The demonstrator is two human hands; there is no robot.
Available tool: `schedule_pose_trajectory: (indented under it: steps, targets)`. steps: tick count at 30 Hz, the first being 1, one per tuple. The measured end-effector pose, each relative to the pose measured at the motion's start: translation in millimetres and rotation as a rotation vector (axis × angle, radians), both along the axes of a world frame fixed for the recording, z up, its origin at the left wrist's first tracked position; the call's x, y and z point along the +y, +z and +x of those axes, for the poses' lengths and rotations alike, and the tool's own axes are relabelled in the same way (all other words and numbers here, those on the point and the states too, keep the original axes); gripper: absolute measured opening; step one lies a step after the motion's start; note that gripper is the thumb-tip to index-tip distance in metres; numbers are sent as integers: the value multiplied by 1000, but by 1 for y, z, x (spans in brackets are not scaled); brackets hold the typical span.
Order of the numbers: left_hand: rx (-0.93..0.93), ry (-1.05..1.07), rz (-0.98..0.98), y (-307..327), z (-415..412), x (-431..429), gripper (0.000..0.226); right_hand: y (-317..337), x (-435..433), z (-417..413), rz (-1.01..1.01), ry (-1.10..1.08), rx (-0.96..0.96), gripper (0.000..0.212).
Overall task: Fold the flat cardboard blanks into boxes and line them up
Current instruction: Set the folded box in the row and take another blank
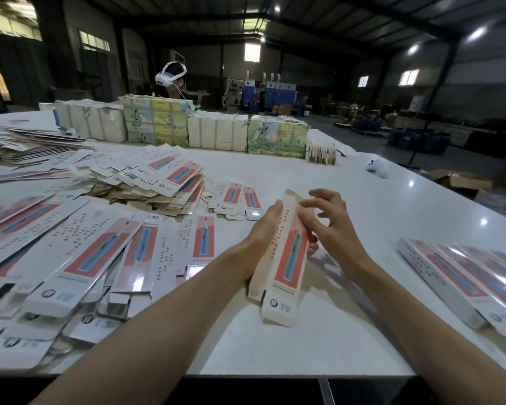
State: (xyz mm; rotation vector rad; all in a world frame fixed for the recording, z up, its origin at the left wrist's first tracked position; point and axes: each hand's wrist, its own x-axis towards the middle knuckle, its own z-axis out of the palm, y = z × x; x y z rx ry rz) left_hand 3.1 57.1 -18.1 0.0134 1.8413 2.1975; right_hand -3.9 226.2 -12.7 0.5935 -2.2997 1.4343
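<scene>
In the middle of the frame, over the desk (275, 352), a half-formed box (288, 258) is held slanted. The left hand (263, 226) wraps its left edge. The right hand (333, 226) pinches its upper right side with bent fingers (329, 197). Flat blanks (79, 247) sprawl at left; finished boxes (462, 276) line the right edge.

1. The left hand (263, 226) has most of its fingers hidden behind the half-folded box (288, 258).
2. The row of folded boxes (465, 285) is cut off by the right edge.
3. Print on the flat blanks (100, 247) is too blurred to read.
</scene>
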Motion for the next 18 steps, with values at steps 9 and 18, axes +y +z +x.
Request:
schedule_pose_trajectory:
  steps: [9, 18]
  targets:
    - [-238, -197, 309, 1, 3, 15, 58, -4, -3, 3, -329, 127, -133, 36]
    - [-31, 9, 242, -8, 0, 3, 57, -14, -2, 5, -371, 190, -324, 38]
